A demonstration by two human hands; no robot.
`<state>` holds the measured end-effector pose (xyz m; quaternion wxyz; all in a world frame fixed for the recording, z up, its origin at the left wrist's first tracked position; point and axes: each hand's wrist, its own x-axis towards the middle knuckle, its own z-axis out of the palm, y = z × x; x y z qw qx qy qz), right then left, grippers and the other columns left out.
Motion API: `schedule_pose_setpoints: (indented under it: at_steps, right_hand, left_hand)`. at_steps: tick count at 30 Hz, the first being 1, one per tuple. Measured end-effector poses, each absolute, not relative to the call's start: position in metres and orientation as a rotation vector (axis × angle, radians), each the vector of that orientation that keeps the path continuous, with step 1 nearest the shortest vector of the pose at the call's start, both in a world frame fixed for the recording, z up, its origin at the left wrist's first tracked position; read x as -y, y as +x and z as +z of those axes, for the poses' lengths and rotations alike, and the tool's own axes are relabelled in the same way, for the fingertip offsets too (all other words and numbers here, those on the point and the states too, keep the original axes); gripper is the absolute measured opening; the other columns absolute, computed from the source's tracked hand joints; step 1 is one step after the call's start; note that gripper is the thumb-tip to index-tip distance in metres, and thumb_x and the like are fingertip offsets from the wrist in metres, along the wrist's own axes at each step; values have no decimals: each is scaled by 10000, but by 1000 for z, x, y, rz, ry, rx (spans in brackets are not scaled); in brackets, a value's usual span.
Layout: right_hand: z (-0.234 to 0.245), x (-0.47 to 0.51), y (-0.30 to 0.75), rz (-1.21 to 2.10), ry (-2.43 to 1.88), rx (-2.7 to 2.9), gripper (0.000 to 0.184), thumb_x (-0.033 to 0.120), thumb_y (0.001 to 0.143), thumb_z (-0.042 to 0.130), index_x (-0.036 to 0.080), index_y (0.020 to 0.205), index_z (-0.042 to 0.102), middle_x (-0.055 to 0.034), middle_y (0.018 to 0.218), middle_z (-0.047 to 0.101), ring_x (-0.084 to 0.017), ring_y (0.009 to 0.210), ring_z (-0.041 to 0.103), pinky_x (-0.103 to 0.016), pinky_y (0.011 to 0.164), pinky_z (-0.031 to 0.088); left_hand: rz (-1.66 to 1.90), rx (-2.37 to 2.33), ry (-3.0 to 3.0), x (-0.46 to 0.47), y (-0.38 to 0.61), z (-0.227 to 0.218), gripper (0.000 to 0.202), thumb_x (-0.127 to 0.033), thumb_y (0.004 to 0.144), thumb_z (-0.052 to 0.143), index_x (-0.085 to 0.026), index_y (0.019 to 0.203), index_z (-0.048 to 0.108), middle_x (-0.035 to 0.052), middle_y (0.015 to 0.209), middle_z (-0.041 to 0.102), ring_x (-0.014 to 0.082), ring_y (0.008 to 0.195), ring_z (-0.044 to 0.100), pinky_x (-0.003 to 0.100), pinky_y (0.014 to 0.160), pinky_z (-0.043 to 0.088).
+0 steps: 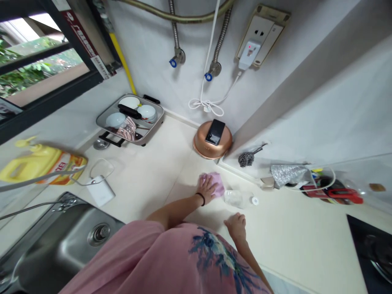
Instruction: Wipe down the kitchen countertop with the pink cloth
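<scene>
My left hand (pixel 207 188) lies flat with fingers spread on a pink cloth (pixel 216 181) on the cream countertop (pixel 147 179); a black band circles the wrist. My right hand (pixel 236 225) rests on the counter nearer to me, fingers curled under, with nothing visible in it. A clear lidded jar (pixel 235 198) lies on its side just right of the cloth, between the two hands.
A copper bowl (pixel 202 149) turned upside down carries a black phone (pixel 215 132) by the wall. A dish tray (pixel 102 119) with bowls stands at the back left. A steel sink (pixel 73 241) and yellow bottle (pixel 39 163) are left. Scrubber (pixel 246 159), utensils and a stove (pixel 372 245) are right.
</scene>
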<state>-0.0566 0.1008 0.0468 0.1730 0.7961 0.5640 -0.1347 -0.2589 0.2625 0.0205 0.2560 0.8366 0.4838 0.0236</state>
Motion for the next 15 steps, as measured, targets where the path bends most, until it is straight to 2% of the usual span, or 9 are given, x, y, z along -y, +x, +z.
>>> schedule_pose_setpoints:
  at_steps: [2,6,10,13,15]
  right_hand:
    - [46,-101,-56,-378,2243,-1590,736,466,938,526,-38,1472,482,-351,1465,510,-459,1405,442,-566,1162,331]
    - [43,-102,-54,-366,2233,-1579,779,481,942,533,-79,1477,449,-372,1471,481,-454,1418,433,-531,1176,323]
    - [46,-102,-55,-388,2273,-1587,805,491,932,561,-100,1464,437,-393,1463,470,-471,1393,456,-521,1160,340]
    - [50,-103,-57,-419,2311,-1608,802,547,925,567,-42,1460,466,-368,1447,506,-480,1358,474,-562,1137,352]
    - [53,-104,-57,-443,2331,-1631,801,586,919,566,-4,1454,485,-350,1443,523,-486,1351,472,-590,1127,354]
  left_hand:
    - [76,-1193,2358,-248,-252,17,711,-556,979,574,-359,1646,427,64,1789,172,375,1648,64,661,1296,-29]
    - [84,-1228,2361,-251,-286,18,698,-568,994,559,-354,1644,426,76,1787,181,360,1647,95,646,1301,-17]
    - [13,-1640,2126,-280,-370,27,719,-607,1018,483,-338,1675,367,100,1792,143,380,1649,19,659,1288,-9]
    - [-55,-1979,1876,-296,-450,34,725,-606,1040,405,-312,1697,318,101,1799,84,405,1640,-70,678,1278,20]
    - [-79,-2155,1721,-297,-499,35,737,-601,1050,353,-282,1711,279,117,1800,37,430,1634,-74,705,1266,42]
